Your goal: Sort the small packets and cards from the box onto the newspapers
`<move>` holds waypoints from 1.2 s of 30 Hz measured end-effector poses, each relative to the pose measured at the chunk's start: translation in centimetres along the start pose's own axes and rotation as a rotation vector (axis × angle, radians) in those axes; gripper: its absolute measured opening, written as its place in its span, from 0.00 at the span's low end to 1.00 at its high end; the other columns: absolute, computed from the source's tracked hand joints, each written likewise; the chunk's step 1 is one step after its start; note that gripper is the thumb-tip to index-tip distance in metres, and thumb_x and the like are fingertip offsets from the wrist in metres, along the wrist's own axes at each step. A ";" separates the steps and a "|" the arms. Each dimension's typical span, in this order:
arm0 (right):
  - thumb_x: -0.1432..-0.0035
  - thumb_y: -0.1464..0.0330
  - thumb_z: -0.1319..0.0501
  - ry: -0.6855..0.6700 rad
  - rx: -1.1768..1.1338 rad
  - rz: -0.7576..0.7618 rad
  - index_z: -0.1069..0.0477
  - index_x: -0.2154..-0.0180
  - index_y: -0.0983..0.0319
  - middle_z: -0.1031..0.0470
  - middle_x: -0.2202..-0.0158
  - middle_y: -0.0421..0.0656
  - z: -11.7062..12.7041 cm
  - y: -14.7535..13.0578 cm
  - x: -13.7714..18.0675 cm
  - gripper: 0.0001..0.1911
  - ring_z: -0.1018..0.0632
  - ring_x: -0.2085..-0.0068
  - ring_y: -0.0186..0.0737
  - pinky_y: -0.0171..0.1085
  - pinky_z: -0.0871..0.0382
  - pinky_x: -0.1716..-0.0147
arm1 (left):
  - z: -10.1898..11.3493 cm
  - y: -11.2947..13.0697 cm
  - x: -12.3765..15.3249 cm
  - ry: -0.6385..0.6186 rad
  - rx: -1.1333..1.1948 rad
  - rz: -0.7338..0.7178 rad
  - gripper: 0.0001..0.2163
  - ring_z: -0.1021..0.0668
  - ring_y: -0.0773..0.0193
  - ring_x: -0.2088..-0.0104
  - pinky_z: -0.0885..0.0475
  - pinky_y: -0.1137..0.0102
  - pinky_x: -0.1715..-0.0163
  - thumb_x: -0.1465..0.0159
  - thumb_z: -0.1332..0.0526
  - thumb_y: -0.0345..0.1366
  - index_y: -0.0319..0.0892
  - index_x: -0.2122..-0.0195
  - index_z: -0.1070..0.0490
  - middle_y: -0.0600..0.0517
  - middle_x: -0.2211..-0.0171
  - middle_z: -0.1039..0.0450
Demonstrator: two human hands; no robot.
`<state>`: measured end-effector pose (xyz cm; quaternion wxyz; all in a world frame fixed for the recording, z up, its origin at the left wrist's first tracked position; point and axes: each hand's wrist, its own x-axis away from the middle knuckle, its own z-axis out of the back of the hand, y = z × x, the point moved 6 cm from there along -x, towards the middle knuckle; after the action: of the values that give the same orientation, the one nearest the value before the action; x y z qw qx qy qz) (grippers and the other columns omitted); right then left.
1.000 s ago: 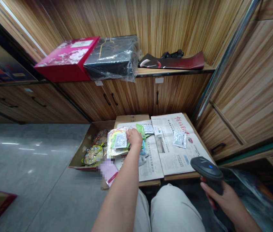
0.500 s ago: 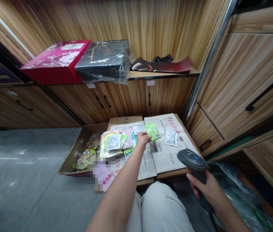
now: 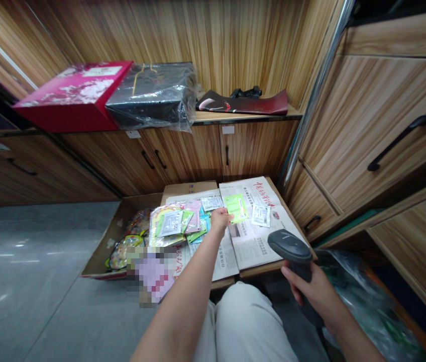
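Note:
My left hand (image 3: pixel 221 221) pinches the corner of a lime-green packet (image 3: pixel 237 208) above the newspaper (image 3: pixel 252 249). In my right hand (image 3: pixel 313 289) is a dark barcode scanner (image 3: pixel 290 247), its fingers wrapped round the handle and its head tilted toward the newspaper. A silver sachet (image 3: pixel 261 215) lies on the newspaper to the right of the green packet, and another silver sachet (image 3: pixel 212 202) is just left of it. Further left, a clear bag (image 3: pixel 156 216) lies under green packets and a silver sachet (image 3: pixel 170 223). Beside them is a pink packet (image 3: pixel 193 215).
An open cardboard box (image 3: pixel 98 254) with bagged goods stands at the left. Behind, a shelf holds a pink-red box (image 3: pixel 73 93) and a plastic-wrapped black box (image 3: pixel 150 95). Wooden cabinets (image 3: pixel 394 100) rise close on the right, above a plastic-wrapped bundle (image 3: pixel 363 301).
The view has shifted slightly right. The green packet has turned a little in my left hand, with a yellow glow now on it. The blue light on the scanner's head no longer shows.

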<state>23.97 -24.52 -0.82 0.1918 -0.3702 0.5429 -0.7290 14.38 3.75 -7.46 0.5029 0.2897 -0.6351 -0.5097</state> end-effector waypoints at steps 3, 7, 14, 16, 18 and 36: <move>0.55 0.50 0.33 0.010 0.005 -0.013 0.30 0.70 0.61 0.36 0.90 0.32 0.2 0.1 -0.1 0.22 0.36 0.88 0.33 0.32 0.42 0.87 | -0.1 0.0 0.1 0.004 0.004 0.021 0.09 0.32 0.73 0.81 0.35 0.76 0.80 0.60 0.32 0.27 0.38 0.79 0.31 0.58 0.83 0.34; 0.55 0.51 0.32 -0.005 -0.013 -0.005 0.29 0.70 0.61 0.35 0.89 0.32 0.4 0.3 -0.4 0.21 0.35 0.87 0.33 0.32 0.41 0.87 | -0.5 -0.1 0.1 -0.002 0.006 0.045 0.11 0.29 0.71 0.79 0.32 0.75 0.77 0.60 0.30 0.27 0.38 0.77 0.31 0.57 0.81 0.33; 0.57 0.51 0.30 0.078 -0.095 -0.005 0.29 0.66 0.63 0.34 0.85 0.32 2.2 0.6 -0.8 0.24 0.34 0.87 0.32 0.31 0.41 0.89 | -2.9 -1.6 0.2 -0.003 -0.041 0.106 0.12 0.28 0.70 0.81 0.31 0.74 0.78 0.57 0.30 0.26 0.38 0.74 0.31 0.56 0.80 0.32; 0.58 0.51 0.29 0.109 -0.099 -0.003 0.29 0.66 0.63 0.34 0.85 0.32 2.9 0.5 -0.7 0.25 0.34 0.86 0.32 0.31 0.41 0.89 | -4.2 -2.3 0.3 -0.029 -0.065 0.119 0.11 0.29 0.70 0.81 0.31 0.74 0.78 0.55 0.30 0.25 0.38 0.73 0.31 0.56 0.80 0.32; 0.59 0.51 0.29 0.138 -0.100 -0.010 0.28 0.66 0.63 0.34 0.85 0.32 3.6 0.5 -0.6 0.25 0.34 0.86 0.32 0.31 0.41 0.89 | -5.8 -3.2 0.4 -0.069 -0.091 0.137 0.09 0.28 0.70 0.80 0.31 0.74 0.78 0.53 0.32 0.25 0.38 0.73 0.30 0.56 0.80 0.32; 0.58 0.52 0.29 0.170 -0.097 -0.058 0.29 0.65 0.63 0.33 0.85 0.32 5.5 2.2 -0.7 0.26 0.34 0.85 0.31 0.30 0.39 0.88 | -10.8 -5.2 0.2 -0.167 -0.541 -0.134 0.13 0.21 0.60 0.61 0.29 0.70 0.59 0.46 0.40 0.21 0.37 0.61 0.22 0.45 0.62 0.20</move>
<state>28.24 -28.37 -2.39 0.1057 -0.3315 0.5808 -0.7359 23.60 -1.90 -12.58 0.4729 0.1434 -0.4947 -0.7149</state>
